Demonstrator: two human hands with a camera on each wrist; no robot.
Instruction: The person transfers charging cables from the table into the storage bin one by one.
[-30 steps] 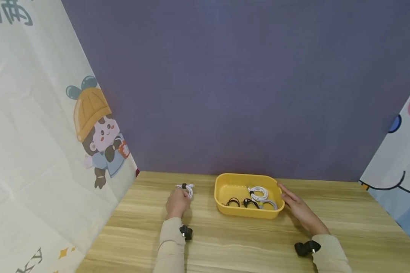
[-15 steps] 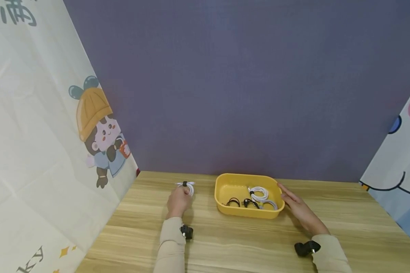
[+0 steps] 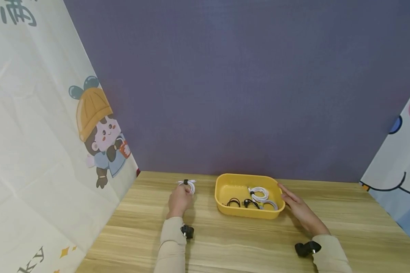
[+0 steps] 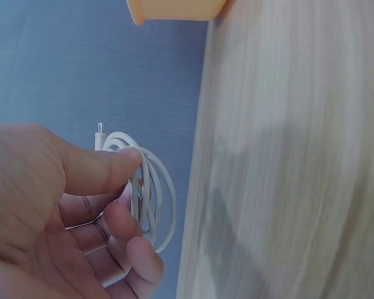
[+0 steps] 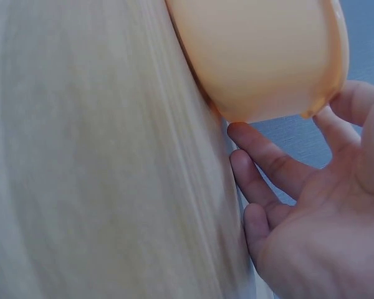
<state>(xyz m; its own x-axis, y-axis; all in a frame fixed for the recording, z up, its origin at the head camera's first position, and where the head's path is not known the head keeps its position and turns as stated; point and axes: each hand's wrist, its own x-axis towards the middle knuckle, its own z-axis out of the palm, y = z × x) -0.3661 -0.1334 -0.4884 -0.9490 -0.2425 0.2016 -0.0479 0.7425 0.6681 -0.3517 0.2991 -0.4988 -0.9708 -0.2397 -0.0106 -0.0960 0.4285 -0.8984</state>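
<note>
My left hand point(image 3: 180, 201) pinches a coiled white charging cable point(image 3: 191, 185) bound with a black strap, left of the yellow basket point(image 3: 249, 212). In the left wrist view, thumb and curled fingers hold the cable loops point(image 4: 157, 193), and one metal plug sticks up above the thumb. My right hand point(image 3: 300, 210) lies along the basket's right end, its fingertips at the rim. The right wrist view shows its fingers point(image 5: 268, 156) extended, fingertips right at the basket's wall point(image 5: 262, 62). Inside the basket are a white coiled cable point(image 3: 259, 194), a grey one point(image 3: 271, 205) and black ones point(image 3: 233, 202).
The basket stands on a wood-grain table point(image 3: 225, 242), near its back edge. A dark blue-purple panel point(image 3: 246, 94) rises behind the table. Printed white sheets flank it, with a cartoon figure point(image 3: 102, 136) on the left one. Each wrist carries a small black camera point(image 3: 307, 248).
My left hand and the white cable have shifted slightly to the right and away from me. The right hand and the basket have stayed in place.
</note>
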